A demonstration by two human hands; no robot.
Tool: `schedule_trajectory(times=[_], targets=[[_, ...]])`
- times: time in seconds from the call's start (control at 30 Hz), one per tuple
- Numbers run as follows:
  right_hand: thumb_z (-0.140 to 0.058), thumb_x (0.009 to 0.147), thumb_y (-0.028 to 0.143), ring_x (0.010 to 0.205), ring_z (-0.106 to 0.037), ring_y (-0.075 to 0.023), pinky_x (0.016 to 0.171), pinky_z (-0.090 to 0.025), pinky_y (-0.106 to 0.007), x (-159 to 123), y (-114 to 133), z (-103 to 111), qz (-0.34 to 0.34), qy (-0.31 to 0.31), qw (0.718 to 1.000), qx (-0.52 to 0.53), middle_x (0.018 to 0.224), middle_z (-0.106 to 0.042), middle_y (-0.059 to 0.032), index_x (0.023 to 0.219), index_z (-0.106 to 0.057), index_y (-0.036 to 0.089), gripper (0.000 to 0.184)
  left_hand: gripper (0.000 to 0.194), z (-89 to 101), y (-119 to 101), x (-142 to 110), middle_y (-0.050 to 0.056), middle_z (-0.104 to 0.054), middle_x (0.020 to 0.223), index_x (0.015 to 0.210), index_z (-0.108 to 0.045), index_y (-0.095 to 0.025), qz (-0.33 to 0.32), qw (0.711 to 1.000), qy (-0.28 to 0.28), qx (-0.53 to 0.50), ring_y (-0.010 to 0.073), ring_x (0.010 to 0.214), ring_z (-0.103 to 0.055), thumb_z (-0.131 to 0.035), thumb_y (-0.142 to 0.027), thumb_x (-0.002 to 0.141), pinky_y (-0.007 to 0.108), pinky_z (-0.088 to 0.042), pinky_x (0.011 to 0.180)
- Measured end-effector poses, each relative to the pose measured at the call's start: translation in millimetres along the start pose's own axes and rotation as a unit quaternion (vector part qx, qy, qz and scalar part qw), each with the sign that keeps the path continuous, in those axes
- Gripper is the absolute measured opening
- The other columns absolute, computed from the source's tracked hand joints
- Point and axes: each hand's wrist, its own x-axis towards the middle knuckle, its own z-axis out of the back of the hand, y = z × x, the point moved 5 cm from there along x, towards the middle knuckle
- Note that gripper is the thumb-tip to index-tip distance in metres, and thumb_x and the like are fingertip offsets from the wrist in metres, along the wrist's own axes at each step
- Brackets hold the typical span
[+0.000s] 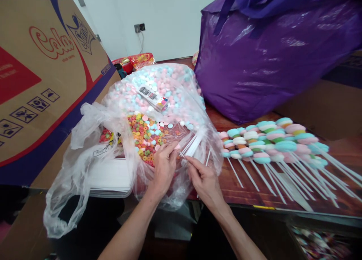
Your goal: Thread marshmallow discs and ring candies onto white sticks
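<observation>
My left hand (164, 167) pinches a small pink candy (177, 147) above an open clear plastic bag. Close beside it, my right hand (206, 180) has its thumb and finger closed on a thin white stick (183, 155), whose tip points at the candy. A bundle of white sticks (195, 143) lies just beyond my fingers. Colourful ring-shaped candies (145, 137) are loose in the plastic to the left, with some pastel discs among them. Behind them sits a big clear bag of pink, blue and white candies (175, 79), with a printed card (152, 97) on top.
Finished-looking candy skewers (266, 143) lie in a heap on the wooden table (215, 194) at right. A purple bag (263, 60) stands behind them. On the left are a large cardboard box (65, 64) and a lidded-looking tray of white sheets (111, 173) under crumpled plastic.
</observation>
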Motion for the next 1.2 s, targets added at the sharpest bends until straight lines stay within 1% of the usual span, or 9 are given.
schedule_trajectory(times=[0.17, 0.27, 0.37, 0.4, 0.53, 0.67, 0.9, 1.1, 1.2], targets=[[-0.046, 0.093, 0.026, 0.076, -0.073, -0.0219, 0.07, -0.058, -0.032, 0.7, 4.4, 1.1, 0.029, -0.013, 0.999, -0.016, 0.087, -0.078, -0.0084, 0.115, -0.075, 0.016, 0.038, 0.029, -13.3, -8.8, -15.9, 0.008, -0.071, 0.094, 0.11, -0.075, -0.02, 0.011, 1.0, 0.026, 0.0, 0.0188, 0.084, -0.062, -0.048, -0.027, 0.098, 0.03, -0.048, 0.079], [-0.045, 0.094, 0.026, 0.083, -0.074, -0.023, 0.073, -0.058, -0.032, 0.5, 2.0, 2.5, 0.028, -0.029, 0.999, -0.018, 0.097, -0.079, -0.01, 0.115, -0.075, 0.015, 0.038, 0.03, -14.5, -18.8, -16.4, 0.009, -0.071, 0.097, 0.109, -0.074, -0.02, -0.014, 0.997, 0.071, 0.023, 0.0205, 0.089, -0.063, -0.047, -0.026, 0.097, 0.03, -0.048, 0.081], [-0.047, 0.094, 0.028, 0.078, -0.073, -0.0214, 0.072, -0.057, -0.032, 0.4, -1.4, 2.7, 0.01, -0.037, 0.999, -0.014, 0.095, -0.079, -0.0094, 0.118, -0.074, 0.015, 0.038, 0.03, -8.1, -22.4, 5.0, 0.006, -0.071, 0.087, 0.104, -0.074, -0.022, -0.018, 0.988, 0.123, 0.095, 0.0198, 0.08, -0.062, -0.046, -0.024, 0.096, 0.029, -0.047, 0.077], [-0.047, 0.095, 0.028, 0.072, -0.072, -0.0202, 0.069, -0.056, -0.031, 0.5, -2.1, 2.3, 0.004, -0.035, 0.999, -0.011, 0.091, -0.078, -0.0086, 0.119, -0.073, 0.015, 0.038, 0.032, -3.6, -20.7, 17.0, 0.005, -0.071, 0.085, 0.108, -0.073, -0.023, -0.008, 0.984, 0.12, 0.132, 0.0197, 0.079, -0.061, -0.044, -0.02, 0.095, 0.028, -0.046, 0.076], [-0.048, 0.094, 0.031, 0.061, -0.066, -0.0177, 0.06, -0.052, -0.028, 0.8, -1.2, 1.3, -0.005, -0.029, 1.0, -0.003, 0.076, -0.075, -0.0056, 0.118, -0.073, 0.014, 0.038, 0.038, 11.2, -8.2, 63.8, 0.014, -0.069, 0.102, 0.106, -0.074, -0.019, 0.023, 0.947, 0.083, 0.309, 0.0277, 0.099, -0.06, -0.041, -0.008, 0.089, 0.035, -0.045, 0.085], [-0.048, 0.095, 0.031, 0.058, -0.064, -0.0166, 0.057, -0.049, -0.026, 0.7, 0.1, 0.8, -0.004, -0.023, 1.0, -0.002, 0.071, -0.072, -0.0039, 0.118, -0.073, 0.015, 0.038, 0.036, 10.2, 9.7, 77.6, 0.017, -0.064, 0.109, 0.095, -0.075, -0.018, 0.039, 0.914, 0.104, 0.39, 0.0325, 0.112, -0.056, -0.042, -0.006, 0.088, 0.039, -0.045, 0.088], [-0.048, 0.095, 0.03, 0.053, -0.06, -0.0151, 0.054, -0.046, -0.025, 0.7, 0.8, 1.2, 0.0, -0.023, 1.0, -0.009, 0.067, -0.069, -0.002, 0.116, -0.074, 0.015, 0.037, 0.03, 5.6, 22.1, 84.8, 0.012, -0.066, 0.106, 0.102, -0.076, -0.022, 0.0, 0.923, 0.071, 0.379, 0.0286, 0.105, -0.059, -0.048, -0.02, 0.092, 0.036, -0.046, 0.087], [-0.047, 0.096, 0.03, 0.053, -0.058, -0.0147, 0.053, -0.045, -0.025, 0.9, 1.4, 0.5, -0.001, -0.02, 1.0, -0.019, 0.064, -0.066, -0.0009, 0.115, -0.074, 0.015, 0.036, 0.034, -11.5, 11.8, 93.9, 0.017, -0.069, 0.111, 0.107, -0.075, -0.02, 0.014, 0.909, 0.132, 0.396, 0.0309, 0.11, -0.059, -0.045, -0.016, 0.091, 0.039, -0.047, 0.088], [-0.047, 0.096, 0.03, 0.054, -0.058, -0.0147, 0.054, -0.045, -0.025, 0.8, 1.0, 0.1, 0.001, -0.017, 1.0, -0.017, 0.064, -0.066, -0.0007, 0.115, -0.073, 0.015, 0.036, 0.035, -13.7, 11.4, 93.4, 0.02, -0.069, 0.109, 0.104, -0.075, -0.015, 0.022, 0.908, 0.139, 0.396, 0.0313, 0.107, -0.063, -0.043, -0.012, 0.09, 0.039, -0.048, 0.086]])
